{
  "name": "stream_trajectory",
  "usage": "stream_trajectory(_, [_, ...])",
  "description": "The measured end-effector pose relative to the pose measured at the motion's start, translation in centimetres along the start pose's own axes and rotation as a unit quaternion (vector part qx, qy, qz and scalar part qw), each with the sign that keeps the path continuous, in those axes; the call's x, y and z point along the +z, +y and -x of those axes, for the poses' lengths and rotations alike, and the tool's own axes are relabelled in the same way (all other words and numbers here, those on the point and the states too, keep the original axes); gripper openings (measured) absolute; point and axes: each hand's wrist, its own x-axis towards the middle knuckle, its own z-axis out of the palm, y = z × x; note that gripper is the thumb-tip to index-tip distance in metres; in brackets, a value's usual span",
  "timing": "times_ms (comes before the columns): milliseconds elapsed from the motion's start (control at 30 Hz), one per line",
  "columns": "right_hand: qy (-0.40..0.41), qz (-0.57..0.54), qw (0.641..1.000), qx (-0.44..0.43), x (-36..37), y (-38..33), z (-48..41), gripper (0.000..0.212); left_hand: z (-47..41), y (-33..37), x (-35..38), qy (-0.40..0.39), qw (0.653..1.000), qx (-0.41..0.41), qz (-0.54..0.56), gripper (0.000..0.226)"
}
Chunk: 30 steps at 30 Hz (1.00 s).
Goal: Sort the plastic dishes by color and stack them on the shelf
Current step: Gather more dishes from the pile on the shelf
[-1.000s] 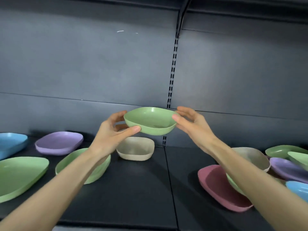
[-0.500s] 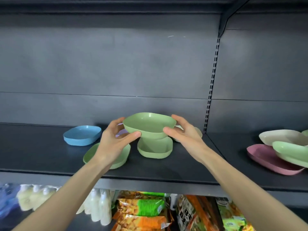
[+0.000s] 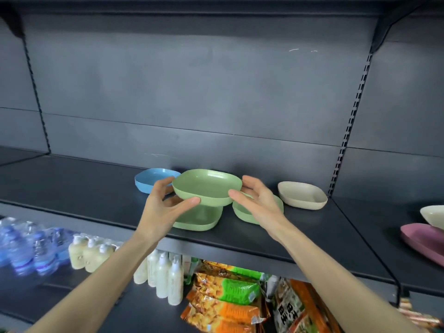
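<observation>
I hold a green bowl [image 3: 206,186] between both hands, just above the dark shelf [image 3: 84,188]. My left hand [image 3: 163,210] grips its left rim, thumb in front and fingers behind. My right hand [image 3: 259,205] pinches the right rim the same way. Directly under the bowl lies a flat green dish [image 3: 201,218] on the shelf. A second green dish [image 3: 280,205] sits to its right, partly hidden by my right hand. A blue dish [image 3: 151,180] lies behind my left hand, and a beige bowl [image 3: 302,194] stands further right.
On the neighbouring shelf section at the right edge sit another beige bowl [image 3: 432,216] and a pink plate [image 3: 425,239]. The shelf below carries water bottles [image 3: 26,251], white bottles [image 3: 165,275] and snack packs [image 3: 225,304]. The shelf's left half is bare.
My view has swung left and down along the shelf. Both hands have carried the green bowl left and lowered it over the flat green dish, keeping the same grip.
</observation>
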Motion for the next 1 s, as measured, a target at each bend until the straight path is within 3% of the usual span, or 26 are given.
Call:
stream_trajectory(200, [-0.018,0.003,1.000,-0.001,1.9,1.9,-0.5,0.038,0.0,-2.1,-1.8,0.002,0.998,-0.011,-0.064,0.061])
stream_trajectory(333, [-0.021,0.023,1.000,-0.002,3.1,2.7,-0.8,0.034,-0.6,-3.5,-3.0,-0.009,0.995,-0.019,-0.094,0.084])
stream_trajectory(500, [-0.053,0.086,0.995,0.018,4.8,3.5,-0.6,0.047,-1.1,-5.1,-3.9,-0.026,0.994,-0.021,-0.107,0.076])
stream_trajectory(1000, [0.016,0.124,0.992,0.005,6.5,5.0,0.4,0.041,-2.2,-7.2,-6.2,-0.114,0.986,0.040,-0.119,0.050])
